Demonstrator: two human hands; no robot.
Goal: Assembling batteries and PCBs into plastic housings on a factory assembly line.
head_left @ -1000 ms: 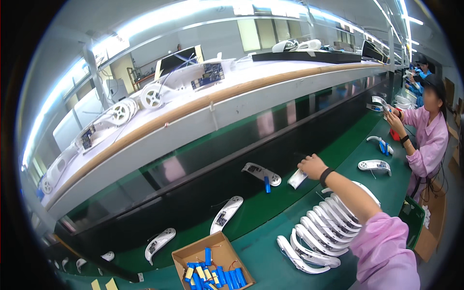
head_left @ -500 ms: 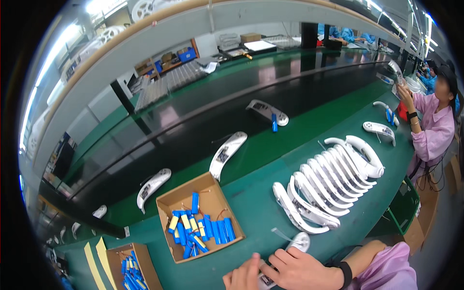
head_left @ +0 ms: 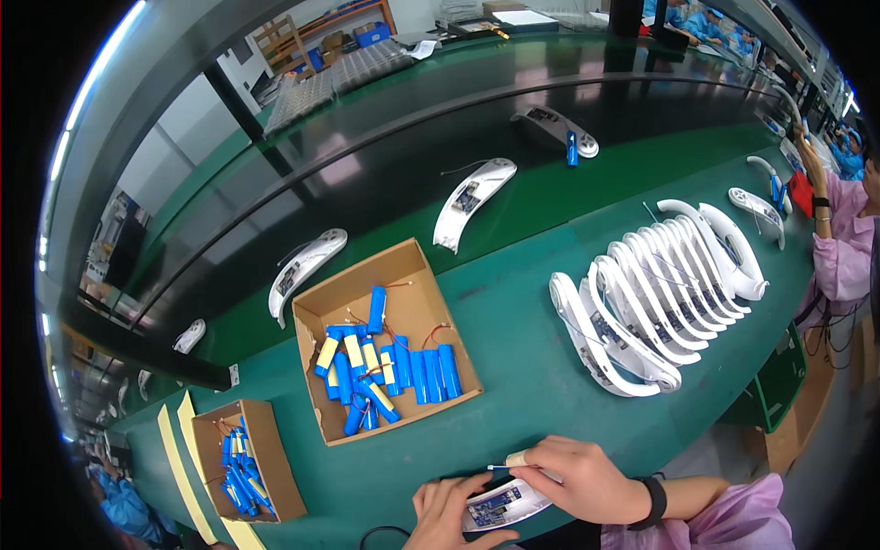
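My left hand [head_left: 449, 511] grips the end of a white curved housing [head_left: 527, 500], fingers on its far edge and thumb on its near edge. A blue circuit board [head_left: 493, 507] shows inside the open housing. Over the housing's other end, my right hand [head_left: 582, 478] is closed in a pinch. A thin wire with a small white connector [head_left: 496, 467] sticks out from its fingertips toward my left hand. Something pale yellow [head_left: 517, 458] shows at the right index fingertip; whether it is a covering or a held piece I cannot make out.
A cardboard box [head_left: 463, 362] of blue battery packs stands beyond my hands, and a smaller one [head_left: 286, 458] at left. White housings [head_left: 632, 312] stand in a row at right. More housings [head_left: 474, 194] lie along the dark-and-green belt. A person in pink [head_left: 839, 220] works at far right.
My view has shifted, so the bench things sit higher. My hands have moved apart, uncovering the circuit board. The wire end with its white connector now shows at my right fingertips.
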